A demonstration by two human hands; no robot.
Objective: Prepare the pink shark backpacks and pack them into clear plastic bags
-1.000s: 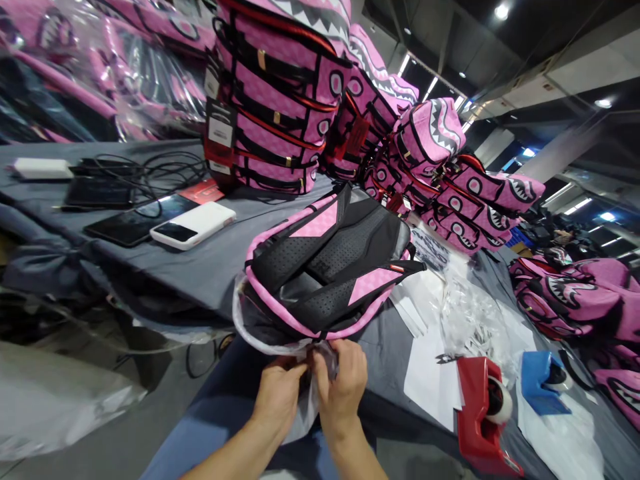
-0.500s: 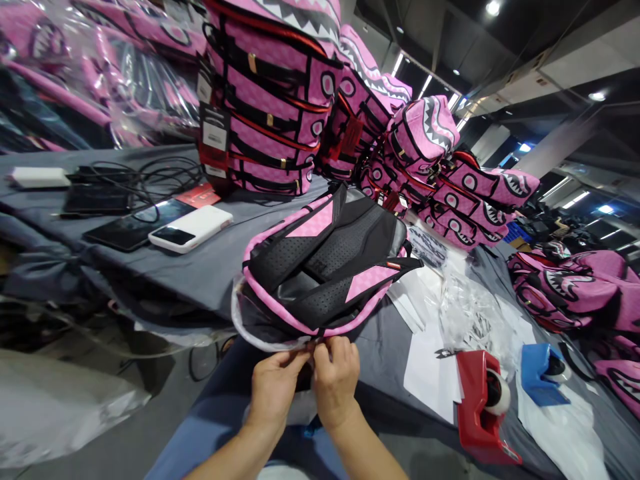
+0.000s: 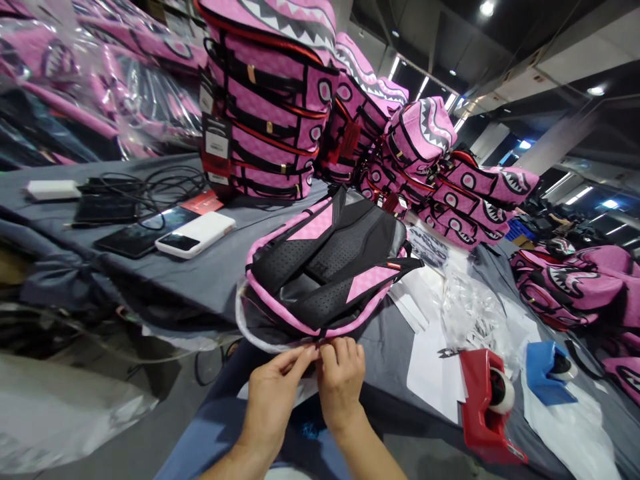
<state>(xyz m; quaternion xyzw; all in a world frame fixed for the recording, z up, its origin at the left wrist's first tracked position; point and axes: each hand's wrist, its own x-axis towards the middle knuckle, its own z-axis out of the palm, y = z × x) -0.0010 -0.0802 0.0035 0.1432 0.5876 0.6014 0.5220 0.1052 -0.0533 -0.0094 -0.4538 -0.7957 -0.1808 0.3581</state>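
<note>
A: Position of the backpack?

B: Pink-and-black backpack [image 3: 325, 257] lies strap side up at the near edge of the grey-covered desk [image 3: 210, 280]. A clear plastic bag [image 3: 242, 317] loops round its near left end; how far the plastic runs beneath is hidden.

A: Hands?

B: Both at the near end, side by side. Left hand [image 3: 273, 393]: thumb and fingers pinched together on the bag's rim. Right hand [image 3: 343, 380]: fingers curled, knuckles up; they cover whatever is under them, so I cannot tell whether they grip plastic or fabric. Both forearms are cut off at the lower edge.

A: Right of the backpack?

B: Red tape dispenser [image 3: 475, 393], blue tape dispenser [image 3: 543, 377] beyond it. Small snips [image 3: 449, 353] lie just beside the red one, partly out of sight. Printed lettering on a white packet [image 3: 427, 247] is unreadable.

A: Left and behind?

B: White power bank [image 3: 207, 230] near a tangle of black cable [image 3: 165, 177]. An upright shark-mouth backpack [image 3: 273, 133] stands behind, top cropped; print on its hang tag [image 3: 217, 143] too small to read. Glare obscures the plastic-wrapped backpacks [image 3: 150, 100] at far left.
</note>
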